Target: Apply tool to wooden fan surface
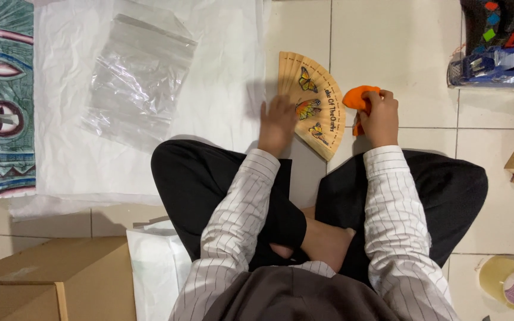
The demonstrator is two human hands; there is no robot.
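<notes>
An open wooden folding fan painted with butterflies (315, 107) lies spread on the tiled floor (400, 53) before the person's crossed legs. The left hand (276, 122) rests flat on its left edge, fingers together. The right hand (381, 116), just beside the fan's right edge, pinches a crumpled orange cloth (359, 98). A clear plastic zip bag (135, 80) lies on white paper (227, 71) to the left.
</notes>
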